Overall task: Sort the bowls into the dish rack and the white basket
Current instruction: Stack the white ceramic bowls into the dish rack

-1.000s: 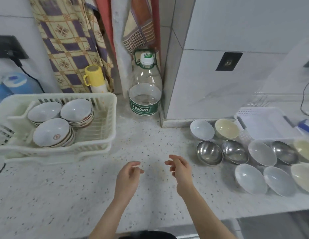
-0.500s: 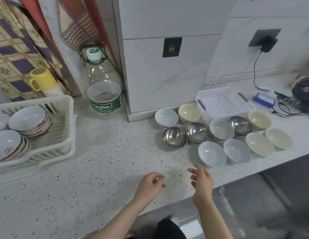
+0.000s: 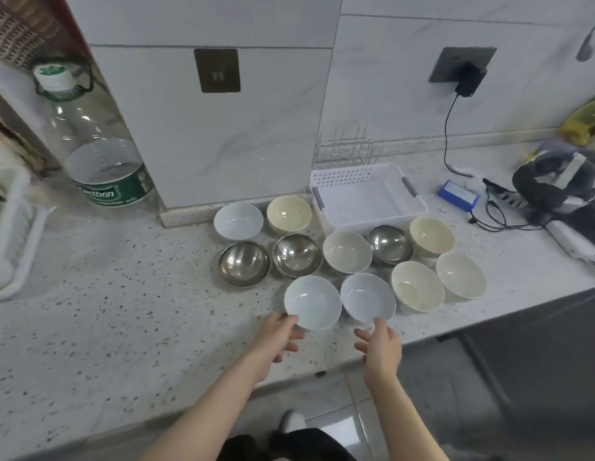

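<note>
Several bowls stand grouped on the speckled counter in front of the empty white basket (image 3: 355, 173): white, cream and steel ones. My left hand (image 3: 279, 334) is open, its thumb and fingertips at the near left rim of a front white bowl (image 3: 313, 302). My right hand (image 3: 380, 341) is open too, with its fingertip touching the near rim of the second white bowl (image 3: 367, 297). Behind them sit steel bowls (image 3: 244, 262) (image 3: 297, 254) (image 3: 389, 244) and cream bowls (image 3: 417, 290) (image 3: 460, 275). Only a corner of the white dish rack (image 3: 10, 247) shows at the far left edge.
A large water bottle (image 3: 100, 154) stands at the back left beside a tiled pillar (image 3: 203, 144). A wire rack (image 3: 344, 144) is behind the basket. A blue box (image 3: 459, 194), cables and a dark device (image 3: 555, 184) lie at the right. The counter edge runs just below my hands.
The view has swung right, from the dish rack to the bowls. Both hands have reached forward from the bare counter to the rims of the two front white bowls.
</note>
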The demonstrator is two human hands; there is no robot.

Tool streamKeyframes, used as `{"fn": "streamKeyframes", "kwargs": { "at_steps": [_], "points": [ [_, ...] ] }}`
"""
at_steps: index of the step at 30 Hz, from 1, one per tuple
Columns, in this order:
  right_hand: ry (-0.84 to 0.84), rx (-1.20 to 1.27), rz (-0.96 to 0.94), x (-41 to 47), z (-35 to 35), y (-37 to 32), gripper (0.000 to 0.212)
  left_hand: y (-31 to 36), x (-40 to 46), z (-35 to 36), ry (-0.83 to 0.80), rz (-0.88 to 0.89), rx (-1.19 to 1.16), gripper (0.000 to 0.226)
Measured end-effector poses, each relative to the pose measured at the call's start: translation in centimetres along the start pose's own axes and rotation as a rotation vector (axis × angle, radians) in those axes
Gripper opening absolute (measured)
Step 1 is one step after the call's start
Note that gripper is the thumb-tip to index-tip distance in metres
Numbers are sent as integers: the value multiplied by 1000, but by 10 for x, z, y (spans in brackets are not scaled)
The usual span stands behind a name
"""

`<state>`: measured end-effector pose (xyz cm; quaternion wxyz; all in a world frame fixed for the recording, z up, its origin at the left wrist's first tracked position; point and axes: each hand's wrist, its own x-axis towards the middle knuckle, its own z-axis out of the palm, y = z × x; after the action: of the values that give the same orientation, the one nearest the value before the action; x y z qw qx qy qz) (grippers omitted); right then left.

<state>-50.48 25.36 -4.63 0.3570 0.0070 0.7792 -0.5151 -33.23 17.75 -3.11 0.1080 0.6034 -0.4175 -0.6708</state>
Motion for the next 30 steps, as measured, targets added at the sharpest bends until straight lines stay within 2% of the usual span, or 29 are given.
{"fn": "streamKeyframes", "kwargs": {
  "at_steps": [4, 13, 24, 30],
  "points": [
    [-90, -22, 70, 18, -11, -8, 43, 3, 11, 25, 52, -56, -66, 22],
    [-193, -7, 127, 32, -13, -16, 34, -2, 22, 33, 128, -64, -237, 27],
    [-45, 1, 26, 15, 5, -6, 33, -9, 9, -4, 165, 10, -393, 24],
    [-71, 36, -48, -21, 32, 0, 30, -11, -18, -55, 187, 90, -533, 22]
  ]
}}
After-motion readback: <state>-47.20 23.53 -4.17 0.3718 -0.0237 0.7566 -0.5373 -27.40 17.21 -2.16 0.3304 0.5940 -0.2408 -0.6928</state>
